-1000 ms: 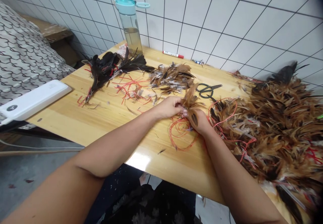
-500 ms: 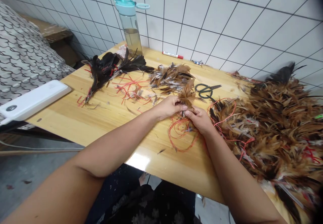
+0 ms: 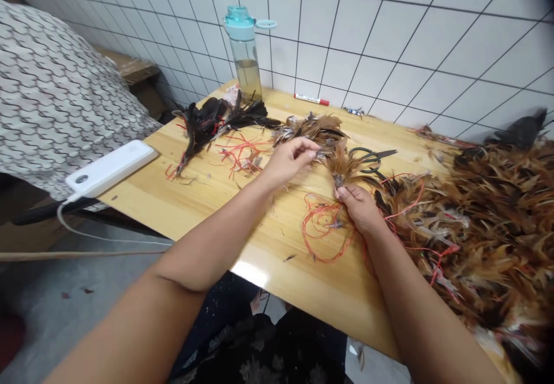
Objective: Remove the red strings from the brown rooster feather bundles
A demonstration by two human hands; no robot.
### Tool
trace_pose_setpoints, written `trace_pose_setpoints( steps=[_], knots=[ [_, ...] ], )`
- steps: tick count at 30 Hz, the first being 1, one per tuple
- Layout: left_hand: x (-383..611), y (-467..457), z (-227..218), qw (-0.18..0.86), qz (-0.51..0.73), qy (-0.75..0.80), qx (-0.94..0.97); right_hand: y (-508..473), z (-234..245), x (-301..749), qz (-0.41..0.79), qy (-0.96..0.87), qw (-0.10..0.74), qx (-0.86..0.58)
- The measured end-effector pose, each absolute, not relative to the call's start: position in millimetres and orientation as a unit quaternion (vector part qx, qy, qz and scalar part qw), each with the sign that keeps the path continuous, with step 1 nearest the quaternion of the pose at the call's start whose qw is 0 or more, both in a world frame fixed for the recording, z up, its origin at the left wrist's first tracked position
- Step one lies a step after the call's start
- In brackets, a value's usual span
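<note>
My left hand (image 3: 291, 159) is lifted over the wooden table (image 3: 203, 199), its fingers pinched on a few small brown feathers near the small brown feather heap (image 3: 315, 130). My right hand (image 3: 359, 208) rests lower and grips the quill end of a brown feather bunch (image 3: 346, 167) that fans up toward the scissors. Tangled red string (image 3: 322, 228) lies on the table just left of my right hand. A big pile of brown feathers (image 3: 480, 211) fills the right side.
Black scissors (image 3: 370, 156) lie behind the bunch. A heap of black feathers (image 3: 212, 121) and loose red strings (image 3: 242, 153) sit at the far left. A water bottle (image 3: 246, 55) and a red marker (image 3: 311, 99) stand by the tiled wall. A white device (image 3: 110, 168) rests on the left edge.
My hands have parted: the left rose and moved away toward the small heap with a few feathers, while the right kept the bunch low. The camera view shifted left.
</note>
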State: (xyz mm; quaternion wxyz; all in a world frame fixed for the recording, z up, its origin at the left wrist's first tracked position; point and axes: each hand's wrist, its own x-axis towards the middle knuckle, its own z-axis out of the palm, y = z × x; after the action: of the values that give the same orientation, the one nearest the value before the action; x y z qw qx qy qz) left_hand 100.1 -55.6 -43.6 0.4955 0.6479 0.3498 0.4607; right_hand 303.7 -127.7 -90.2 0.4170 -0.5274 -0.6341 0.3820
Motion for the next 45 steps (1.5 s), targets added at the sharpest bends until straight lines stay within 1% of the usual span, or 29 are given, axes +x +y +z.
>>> trace_pose_setpoints(
  steps=[2,4,6,8,10,12,16,24,27,29,34,37,39,41,42,45],
  knots=[
    [82,-52,-30,0.419,0.506,0.392,0.644,-127,-91,304,0.382,-0.625,0.429,-0.530],
    [63,-53,-19,0.336,0.509,0.429,0.667,-126,-92,304,0.377,-0.614,0.440,-0.535],
    [45,-57,-14,0.240,0.459,0.459,0.722,-125,-93,304,0.371,-0.612,0.442,-0.540],
    [28,-62,-15,0.154,0.369,0.485,0.778,-124,-93,304,0.363,-0.619,0.437,-0.543],
    [13,-64,-22,0.109,0.282,0.510,0.805,-125,-93,304,0.357,-0.622,0.435,-0.545],
    [2,-64,-32,0.084,0.224,0.535,0.810,-125,-93,304,0.351,-0.621,0.437,-0.547],
    [-5,-61,-50,0.059,0.190,0.530,0.825,-126,-94,304,0.349,-0.624,0.434,-0.548],
    [23,-52,-58,0.064,0.139,0.482,0.863,-128,-90,304,0.341,-0.624,0.427,-0.559],
    [26,-42,-52,0.098,0.179,0.476,0.856,-128,-90,304,0.340,-0.617,0.434,-0.561],
    [27,-37,-45,0.166,0.248,0.478,0.826,-128,-91,304,0.343,-0.612,0.437,-0.563],
    [34,-33,-39,0.461,0.423,0.408,0.665,-128,-93,306,0.342,-0.585,0.457,-0.576],
    [43,-38,-48,0.591,0.474,0.359,0.545,-129,-94,309,0.327,-0.575,0.464,-0.589],
    [49,-42,-53,0.639,0.472,0.350,0.497,-129,-94,310,0.320,-0.576,0.462,-0.594],
    [55,-48,-55,0.634,0.451,0.363,0.512,-129,-94,311,0.322,-0.578,0.460,-0.592],
    [57,-51,-55,0.605,0.439,0.377,0.547,-129,-95,312,0.327,-0.581,0.457,-0.589],
    [62,-58,-53,0.444,0.405,0.414,0.683,-129,-92,312,0.342,-0.586,0.451,-0.580]
  ],
)
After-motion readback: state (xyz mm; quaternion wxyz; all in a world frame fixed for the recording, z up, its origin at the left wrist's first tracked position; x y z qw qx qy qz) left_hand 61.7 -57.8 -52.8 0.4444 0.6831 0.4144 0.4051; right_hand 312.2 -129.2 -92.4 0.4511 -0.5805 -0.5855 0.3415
